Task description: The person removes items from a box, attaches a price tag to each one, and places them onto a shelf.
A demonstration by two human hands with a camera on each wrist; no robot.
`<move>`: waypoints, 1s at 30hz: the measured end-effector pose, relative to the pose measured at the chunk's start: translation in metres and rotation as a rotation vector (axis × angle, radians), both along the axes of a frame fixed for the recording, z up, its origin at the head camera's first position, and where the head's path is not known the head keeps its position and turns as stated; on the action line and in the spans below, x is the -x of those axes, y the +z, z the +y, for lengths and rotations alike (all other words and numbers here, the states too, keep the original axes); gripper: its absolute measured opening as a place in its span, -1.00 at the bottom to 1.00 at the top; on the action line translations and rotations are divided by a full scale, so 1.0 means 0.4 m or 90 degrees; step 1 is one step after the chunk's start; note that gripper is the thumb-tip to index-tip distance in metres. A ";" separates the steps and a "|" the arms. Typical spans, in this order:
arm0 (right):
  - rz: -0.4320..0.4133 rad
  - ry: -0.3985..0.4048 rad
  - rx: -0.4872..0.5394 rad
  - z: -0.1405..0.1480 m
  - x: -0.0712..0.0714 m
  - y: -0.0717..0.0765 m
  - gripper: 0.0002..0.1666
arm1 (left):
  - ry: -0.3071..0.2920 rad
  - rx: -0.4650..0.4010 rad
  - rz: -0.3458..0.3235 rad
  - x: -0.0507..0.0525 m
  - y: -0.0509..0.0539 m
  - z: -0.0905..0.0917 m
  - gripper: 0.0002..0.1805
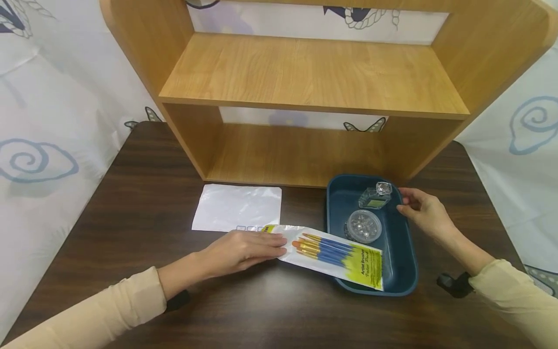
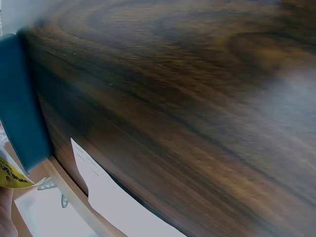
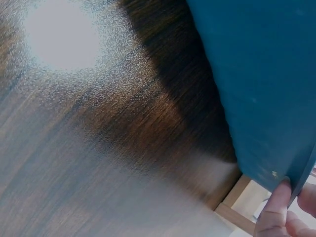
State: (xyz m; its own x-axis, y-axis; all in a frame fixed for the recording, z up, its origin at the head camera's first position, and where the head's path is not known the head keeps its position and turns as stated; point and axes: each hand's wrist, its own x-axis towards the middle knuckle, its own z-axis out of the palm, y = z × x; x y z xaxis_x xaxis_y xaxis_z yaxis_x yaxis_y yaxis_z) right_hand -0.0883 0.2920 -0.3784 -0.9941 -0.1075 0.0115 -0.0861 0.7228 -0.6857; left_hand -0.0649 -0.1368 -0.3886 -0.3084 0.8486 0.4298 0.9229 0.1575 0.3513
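My left hand [image 1: 244, 248] grips the end of a flat pack of paintbrushes [image 1: 335, 257], fingers over its top; the thumb is hidden in the head view. The pack has blue-handled brushes and a yellow label, and its far end lies across a blue tray [image 1: 407, 276]. In the left wrist view only a corner of the yellow label [image 2: 12, 175] shows. My right hand [image 1: 425, 213] pinches the tray's right rim, with a finger outside the wall in the right wrist view. Inside the tray are a glass bottle [image 1: 375, 198] with a clear stopper and a round clear tub [image 1: 363, 226].
A white sheet or pouch [image 1: 240, 208] lies on the dark wooden table [image 1: 261, 320], left of the tray. Behind stands a wooden shelf unit [image 1: 314, 72] with two levels, its lower edge close to the tray's back. Patterned white cloth [image 1: 48, 121] hangs around the table.
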 end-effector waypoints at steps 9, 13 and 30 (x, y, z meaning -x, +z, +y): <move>0.006 -0.002 0.000 0.013 -0.001 -0.001 -0.51 | 0.026 0.016 -0.016 -0.005 0.001 -0.058 -0.69; 0.001 0.000 -0.003 0.015 -0.003 -0.002 -0.51 | 0.051 0.029 -0.020 -0.018 -0.002 -0.095 -0.69; -0.013 0.012 -0.006 0.003 0.003 -0.003 -0.50 | 0.097 0.146 -0.077 -0.069 -0.071 -0.257 -0.63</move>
State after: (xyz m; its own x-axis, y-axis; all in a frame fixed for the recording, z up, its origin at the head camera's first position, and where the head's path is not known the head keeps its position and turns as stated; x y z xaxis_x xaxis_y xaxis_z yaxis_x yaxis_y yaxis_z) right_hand -0.0894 0.2933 -0.3794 -0.9919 -0.1266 -0.0105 -0.0856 0.7276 -0.6806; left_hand -0.0374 -0.2395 -0.4170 -0.4773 0.8591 0.1849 0.8363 0.3795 0.3958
